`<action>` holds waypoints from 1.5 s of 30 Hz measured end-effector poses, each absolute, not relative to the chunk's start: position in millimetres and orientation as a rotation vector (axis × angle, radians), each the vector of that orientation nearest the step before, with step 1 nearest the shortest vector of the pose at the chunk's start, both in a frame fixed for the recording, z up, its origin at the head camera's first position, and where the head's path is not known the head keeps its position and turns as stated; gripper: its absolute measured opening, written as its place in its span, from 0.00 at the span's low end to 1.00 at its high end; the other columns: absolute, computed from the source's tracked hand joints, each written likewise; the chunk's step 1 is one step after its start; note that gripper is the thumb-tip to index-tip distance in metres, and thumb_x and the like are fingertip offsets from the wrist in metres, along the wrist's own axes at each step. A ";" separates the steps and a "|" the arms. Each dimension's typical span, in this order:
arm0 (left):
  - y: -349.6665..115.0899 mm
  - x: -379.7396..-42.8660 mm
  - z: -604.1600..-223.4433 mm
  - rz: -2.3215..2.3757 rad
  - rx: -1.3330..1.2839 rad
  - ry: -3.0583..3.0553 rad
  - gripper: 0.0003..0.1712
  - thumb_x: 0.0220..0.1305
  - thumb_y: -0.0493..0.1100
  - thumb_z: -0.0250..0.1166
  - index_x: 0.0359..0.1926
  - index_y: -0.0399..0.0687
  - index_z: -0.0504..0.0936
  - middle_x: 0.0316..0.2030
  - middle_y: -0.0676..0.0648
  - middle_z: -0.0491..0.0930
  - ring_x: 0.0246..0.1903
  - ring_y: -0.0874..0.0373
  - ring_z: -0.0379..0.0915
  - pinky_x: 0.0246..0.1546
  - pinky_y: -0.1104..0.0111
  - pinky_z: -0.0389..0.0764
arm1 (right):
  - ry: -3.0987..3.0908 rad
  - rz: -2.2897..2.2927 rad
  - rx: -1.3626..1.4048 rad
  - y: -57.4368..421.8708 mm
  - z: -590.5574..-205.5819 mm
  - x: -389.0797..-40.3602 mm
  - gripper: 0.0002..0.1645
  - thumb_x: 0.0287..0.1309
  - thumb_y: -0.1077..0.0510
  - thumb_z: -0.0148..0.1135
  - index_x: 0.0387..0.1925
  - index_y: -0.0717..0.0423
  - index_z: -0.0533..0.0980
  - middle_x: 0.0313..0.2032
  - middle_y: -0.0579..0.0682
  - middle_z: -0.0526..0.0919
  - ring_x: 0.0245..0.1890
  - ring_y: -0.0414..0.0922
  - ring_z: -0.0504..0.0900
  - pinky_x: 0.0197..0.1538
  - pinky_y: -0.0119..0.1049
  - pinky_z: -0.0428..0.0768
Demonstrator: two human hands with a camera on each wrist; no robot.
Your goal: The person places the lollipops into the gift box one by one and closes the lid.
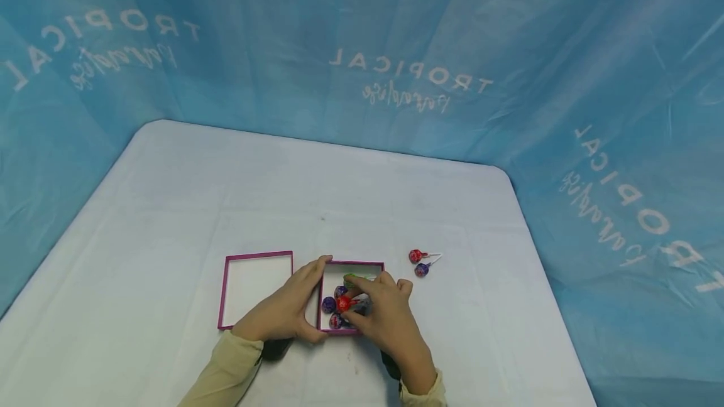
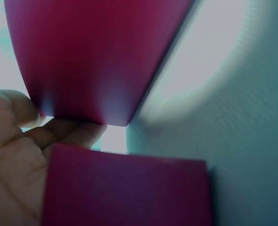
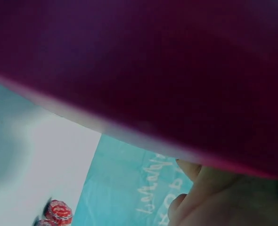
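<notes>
A small magenta-rimmed box (image 1: 353, 263) with a white inside holds several wrapped lollipops. My left hand (image 1: 288, 306) grips its left side, the thumb at the near corner and the fingers at the far one. In the left wrist view the fingertips curl past the end of a magenta box wall (image 2: 92, 56). Reaching over the box's right side, my right hand (image 1: 390, 313) pinches a red lollipop (image 1: 343, 303) with thumb and fingers. A green lollipop (image 1: 350, 281) is by the index fingertip, and a purple lollipop (image 1: 329, 305) is at the left wall. The hand hides the box's right part.
To the left lies a second magenta-edged white tray or lid (image 1: 256, 255), partly behind the left hand. A loose red lollipop (image 1: 415, 256) and a loose purple lollipop (image 1: 421, 270) lie right of the box on the white tablecloth (image 1: 351, 187). Blue curtains (image 1: 283, 36) surround the table.
</notes>
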State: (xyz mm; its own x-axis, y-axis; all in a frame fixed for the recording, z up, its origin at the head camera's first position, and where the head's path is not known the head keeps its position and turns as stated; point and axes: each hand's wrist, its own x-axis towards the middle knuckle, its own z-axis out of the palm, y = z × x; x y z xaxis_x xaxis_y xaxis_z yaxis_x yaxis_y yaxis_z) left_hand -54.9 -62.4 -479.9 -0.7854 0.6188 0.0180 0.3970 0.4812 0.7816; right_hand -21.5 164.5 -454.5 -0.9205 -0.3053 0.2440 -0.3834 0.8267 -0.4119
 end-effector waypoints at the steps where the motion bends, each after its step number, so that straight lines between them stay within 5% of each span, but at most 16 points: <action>1: -61.8 -55.4 -480.0 1.195 0.866 2.463 0.77 0.36 0.54 0.83 0.80 0.42 0.44 0.76 0.39 0.53 0.75 0.42 0.51 0.70 0.44 0.63 | -2.840 0.686 0.548 164.8 -454.4 -22.2 0.30 0.39 0.46 0.84 0.49 0.40 0.86 0.37 0.36 0.87 0.36 0.37 0.69 0.41 0.45 0.52; 10: -59.8 -57.7 -484.5 1.185 0.880 2.467 0.77 0.36 0.54 0.83 0.80 0.43 0.44 0.76 0.39 0.54 0.75 0.42 0.51 0.70 0.44 0.63 | -2.793 0.677 0.651 167.0 -457.5 -25.7 0.18 0.42 0.48 0.82 0.39 0.37 0.88 0.39 0.31 0.88 0.36 0.36 0.73 0.41 0.44 0.52; 24: -59.6 -57.3 -483.0 1.158 0.910 2.503 0.77 0.35 0.55 0.83 0.80 0.41 0.44 0.75 0.38 0.55 0.74 0.41 0.53 0.70 0.45 0.63 | -2.945 0.720 0.581 167.5 -454.3 -27.7 0.23 0.50 0.47 0.77 0.49 0.43 0.85 0.44 0.38 0.88 0.45 0.37 0.83 0.48 0.48 0.59; 39: -59.9 -53.4 -481.9 1.157 0.881 2.515 0.77 0.36 0.55 0.83 0.80 0.44 0.44 0.75 0.38 0.54 0.74 0.42 0.52 0.70 0.45 0.63 | -3.024 0.821 0.604 162.2 -451.5 -34.6 0.12 0.46 0.53 0.81 0.36 0.43 0.89 0.33 0.36 0.88 0.30 0.30 0.77 0.47 0.50 0.58; 45: -59.2 -54.3 -481.4 1.161 0.884 2.510 0.77 0.37 0.54 0.83 0.80 0.46 0.43 0.76 0.39 0.54 0.75 0.42 0.51 0.70 0.45 0.63 | -3.018 0.800 0.580 161.6 -449.2 -34.9 0.13 0.43 0.54 0.82 0.35 0.44 0.89 0.33 0.37 0.88 0.33 0.33 0.80 0.46 0.48 0.58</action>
